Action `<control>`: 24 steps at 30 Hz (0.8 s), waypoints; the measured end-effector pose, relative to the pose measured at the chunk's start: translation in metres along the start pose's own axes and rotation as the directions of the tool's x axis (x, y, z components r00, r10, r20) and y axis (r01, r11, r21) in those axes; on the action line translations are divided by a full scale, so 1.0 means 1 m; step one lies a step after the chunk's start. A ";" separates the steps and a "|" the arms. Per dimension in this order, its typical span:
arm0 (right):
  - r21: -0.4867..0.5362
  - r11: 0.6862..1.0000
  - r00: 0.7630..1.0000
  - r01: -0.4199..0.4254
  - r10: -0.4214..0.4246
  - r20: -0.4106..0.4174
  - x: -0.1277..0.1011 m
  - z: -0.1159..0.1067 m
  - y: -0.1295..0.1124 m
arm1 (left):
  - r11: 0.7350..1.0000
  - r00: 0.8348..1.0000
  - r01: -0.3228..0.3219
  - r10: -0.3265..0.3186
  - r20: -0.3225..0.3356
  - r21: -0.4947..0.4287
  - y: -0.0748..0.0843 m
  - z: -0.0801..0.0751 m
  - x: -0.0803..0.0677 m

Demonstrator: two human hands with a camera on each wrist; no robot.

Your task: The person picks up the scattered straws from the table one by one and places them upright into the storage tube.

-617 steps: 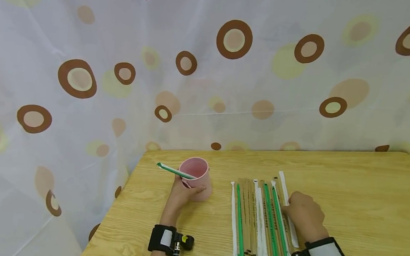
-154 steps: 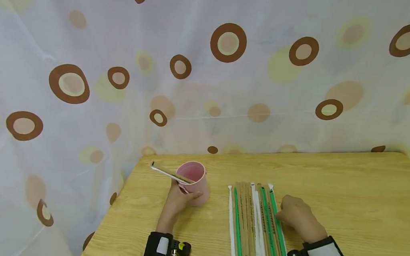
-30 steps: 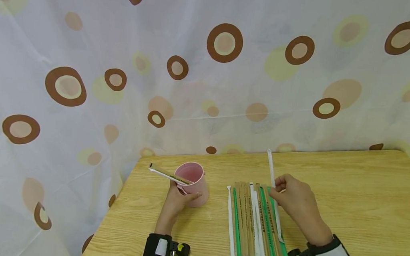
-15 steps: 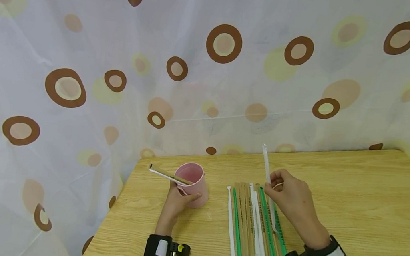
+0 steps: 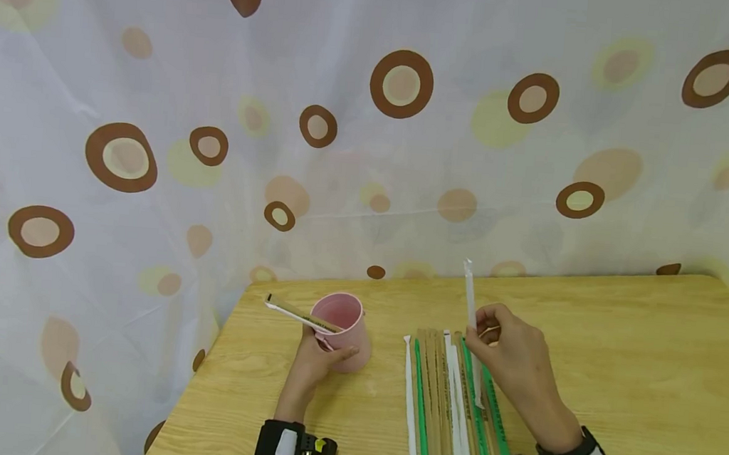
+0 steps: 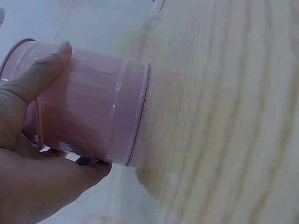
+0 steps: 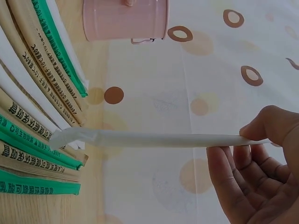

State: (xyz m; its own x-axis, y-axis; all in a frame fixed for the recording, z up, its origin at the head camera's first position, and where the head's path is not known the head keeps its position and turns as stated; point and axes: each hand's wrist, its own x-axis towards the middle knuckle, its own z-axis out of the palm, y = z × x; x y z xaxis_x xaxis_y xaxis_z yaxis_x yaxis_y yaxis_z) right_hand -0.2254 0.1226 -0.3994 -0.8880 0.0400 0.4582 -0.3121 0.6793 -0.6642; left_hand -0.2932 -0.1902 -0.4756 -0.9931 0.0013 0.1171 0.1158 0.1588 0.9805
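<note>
My left hand [image 5: 311, 370] grips a small pink bucket [image 5: 357, 345] at the table's left side. In the left wrist view the thumb lies along the bucket's wall [image 6: 88, 98], with fingers round the other side. Wrapped straws [image 5: 300, 314], a brown one uppermost, lean out over the bucket's rim to the left. My right hand [image 5: 515, 350] pinches a white paper-wrapped straw [image 5: 469, 289] between thumb and fingers, held up above the row of straws. The right wrist view shows this white straw [image 7: 163, 139] with its crimped end over the row.
Wrapped straws [image 5: 430, 404] in white, green and brown paper lie side by side right of the bucket. The wooden table [image 5: 636, 363] extends to the right. A patterned curtain [image 5: 345, 147] hangs behind and at the left.
My right hand has lifted the white straw off the row's right end and carried it left and slightly up. Earlier, a green straw lay uppermost in the bucket. My left hand keeps its grip.
</note>
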 end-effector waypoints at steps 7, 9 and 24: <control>0.013 0.999 0.999 0.035 -0.035 -0.040 -0.002 0.003 -0.001 | 1.000 1.000 0.004 -0.004 -0.001 -0.002 -0.001 -0.001 -0.003; 0.015 0.999 0.997 0.052 -0.051 -0.057 -0.002 0.004 -0.001 | 1.000 1.000 0.000 0.000 -0.002 -0.007 -0.001 -0.001 -0.003; 0.157 0.893 0.896 0.421 -0.383 -0.224 0.010 0.034 -0.031 | 1.000 1.000 -0.001 0.001 -0.006 -0.008 -0.003 0.000 0.000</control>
State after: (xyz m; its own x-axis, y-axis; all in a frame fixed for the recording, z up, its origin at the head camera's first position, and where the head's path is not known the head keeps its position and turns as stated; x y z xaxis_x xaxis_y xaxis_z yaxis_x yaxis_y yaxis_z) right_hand -0.2360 0.0769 -0.3938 -0.6004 -0.0601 0.7974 -0.7057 0.5089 -0.4930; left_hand -0.2937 -0.1909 -0.4783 -0.9929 -0.0049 0.1192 0.1171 0.1512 0.9815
